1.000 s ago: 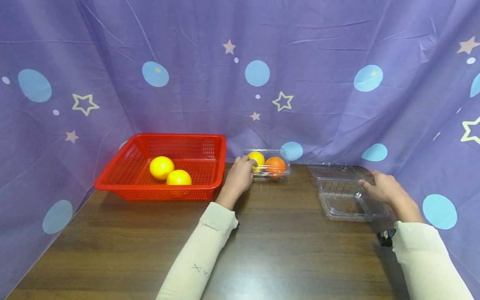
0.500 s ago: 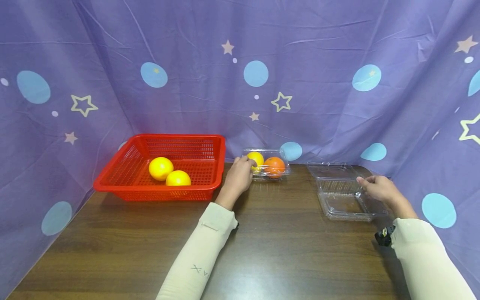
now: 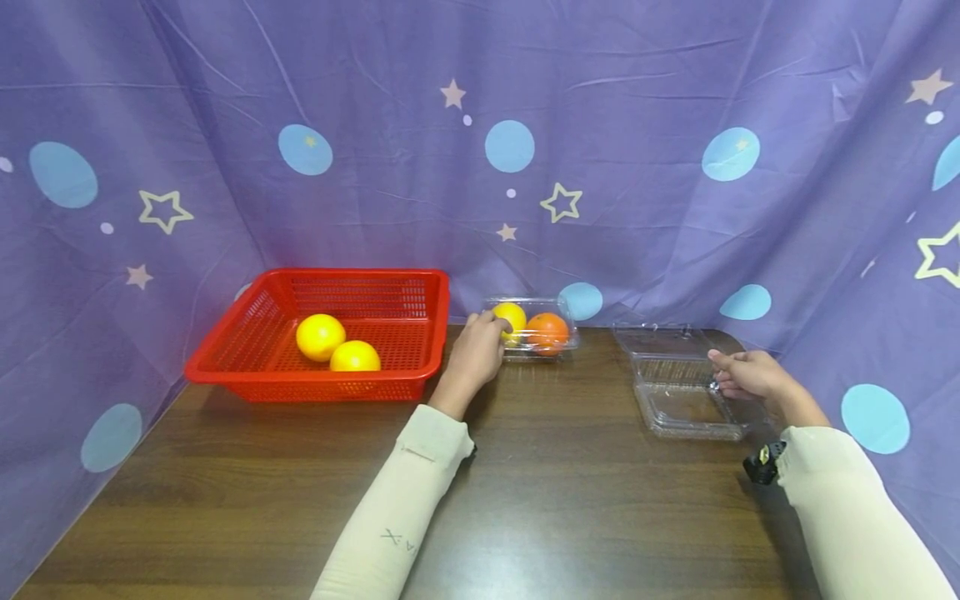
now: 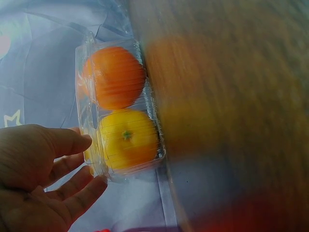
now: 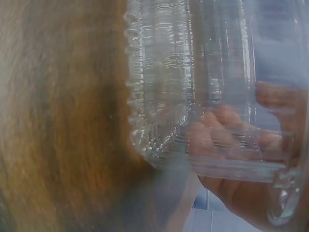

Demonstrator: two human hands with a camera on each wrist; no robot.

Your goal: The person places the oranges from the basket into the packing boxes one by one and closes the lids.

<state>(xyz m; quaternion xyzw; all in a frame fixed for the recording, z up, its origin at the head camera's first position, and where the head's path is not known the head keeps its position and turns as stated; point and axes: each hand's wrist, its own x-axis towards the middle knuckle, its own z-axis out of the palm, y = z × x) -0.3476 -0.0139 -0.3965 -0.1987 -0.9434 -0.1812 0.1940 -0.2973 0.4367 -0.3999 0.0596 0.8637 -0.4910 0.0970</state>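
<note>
My left hand (image 3: 478,348) grips the left end of a closed clear plastic clamshell box (image 3: 547,350). Under its lid lie a yellow round fruit (image 4: 128,140) and an orange one (image 4: 116,77). In the left wrist view my thumb is at the lid's edge and my fingers spread around its end. My right hand (image 3: 753,375) hovers over the right side of a second clamshell box (image 3: 682,429), whose lid (image 3: 660,340) is folded back and whose base holds nothing. In the right wrist view my right fingers (image 5: 212,135) show through the clear plastic, thumb apart from them.
A red perforated plastic basket (image 3: 330,390) stands at the left with two yellow fruits (image 3: 321,337) inside. The brown wooden table (image 3: 525,500) reaches back to a purple patterned curtain (image 3: 630,125).
My right hand has shifted slightly left over the lidded-back box, its lower fingers coming into sight beneath the thumb. My left hand has stayed on the fruit box.
</note>
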